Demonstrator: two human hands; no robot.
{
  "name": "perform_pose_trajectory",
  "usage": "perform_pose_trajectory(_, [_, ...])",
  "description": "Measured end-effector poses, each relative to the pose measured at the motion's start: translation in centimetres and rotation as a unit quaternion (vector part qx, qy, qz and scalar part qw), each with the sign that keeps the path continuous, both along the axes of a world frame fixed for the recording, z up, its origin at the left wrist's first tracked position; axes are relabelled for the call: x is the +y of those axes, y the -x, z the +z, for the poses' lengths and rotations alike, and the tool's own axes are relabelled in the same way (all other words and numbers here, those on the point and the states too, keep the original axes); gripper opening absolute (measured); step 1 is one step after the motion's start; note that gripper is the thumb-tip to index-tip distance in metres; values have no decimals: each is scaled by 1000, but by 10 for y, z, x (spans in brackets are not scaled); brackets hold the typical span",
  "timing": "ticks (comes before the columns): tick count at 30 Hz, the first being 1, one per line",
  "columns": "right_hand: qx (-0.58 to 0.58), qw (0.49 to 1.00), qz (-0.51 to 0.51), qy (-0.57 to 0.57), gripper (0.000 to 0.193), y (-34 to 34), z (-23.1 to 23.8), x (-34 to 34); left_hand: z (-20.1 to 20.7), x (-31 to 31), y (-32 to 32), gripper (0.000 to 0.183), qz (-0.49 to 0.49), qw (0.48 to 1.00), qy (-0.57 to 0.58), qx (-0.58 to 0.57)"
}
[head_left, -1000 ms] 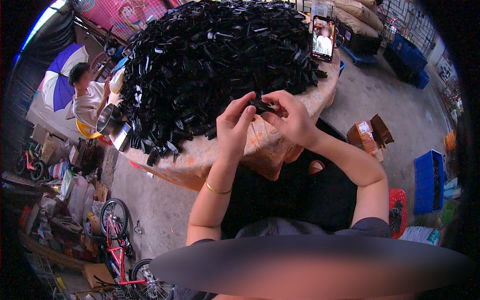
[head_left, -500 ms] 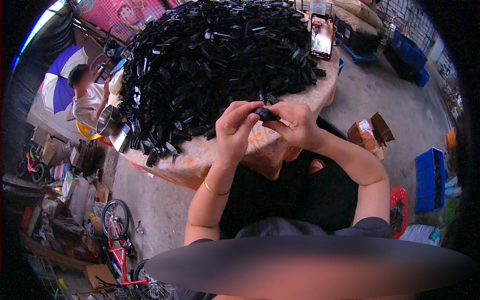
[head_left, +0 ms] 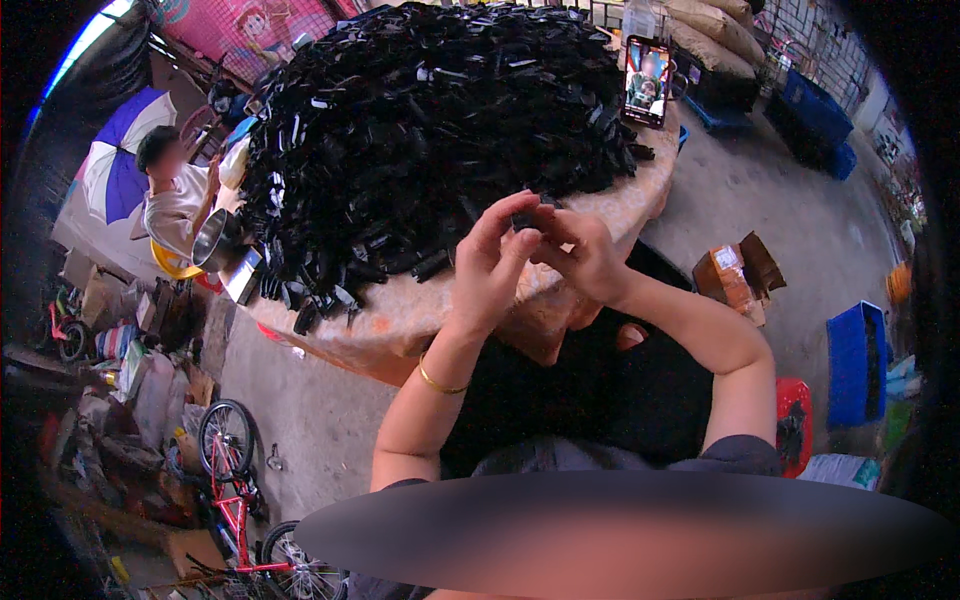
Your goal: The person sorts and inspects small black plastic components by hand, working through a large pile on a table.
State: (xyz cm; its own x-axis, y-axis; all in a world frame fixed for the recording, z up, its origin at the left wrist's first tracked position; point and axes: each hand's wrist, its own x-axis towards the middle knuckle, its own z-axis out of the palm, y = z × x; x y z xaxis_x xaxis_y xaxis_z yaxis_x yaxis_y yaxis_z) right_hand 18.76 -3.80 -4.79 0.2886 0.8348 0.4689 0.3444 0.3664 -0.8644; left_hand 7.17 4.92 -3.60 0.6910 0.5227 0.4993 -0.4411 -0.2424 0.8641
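Observation:
Both hands meet over the near edge of the table around a small black plastic piece (head_left: 524,219). My left hand (head_left: 488,262) pinches it between thumb and fingers. On its other side, my right hand (head_left: 586,256) is closed with fingertips pressed at the piece; its exact shape is partly covered by the fingers. Just beyond them rises a large heap of similar black plastic pieces (head_left: 430,130), spread over a table with a patterned orange-and-cream cloth (head_left: 400,318).
A phone (head_left: 646,82) stands upright at the table's right. At the left, another person (head_left: 178,195) sits near a metal bowl (head_left: 212,240). An opened cardboard box (head_left: 738,275) and a blue crate (head_left: 857,362) are on the floor at right; a red bicycle (head_left: 232,510) lies lower left.
My left hand has shifted slightly right, and the two hands have drawn closer together. The black piece is turned and more hidden by the fingers.

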Motion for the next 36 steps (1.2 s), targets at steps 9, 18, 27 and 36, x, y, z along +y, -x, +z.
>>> perform_pose_trajectory(9, [-81, 996, -12, -19, 39, -9, -2, -2, -9, 3, 0, 27, -9, 1000, -22, -7])
perform_pose_trajectory(18, [93, 974, 202, -38, 97, 14, 19, -8, 1, -16, 11, 17, 51, 976, -211, -20])
perform_pose_trajectory(27, [68, 967, 200, -140, 58, 52, 27, -36, 9, -31, 27, 17, 58, 943, -315, -88])
perform_pose_trajectory(36, [194, 962, 164, -97, 55, 50, 18, -6, 10, -21, 10, 19, 82, 973, -210, -53])
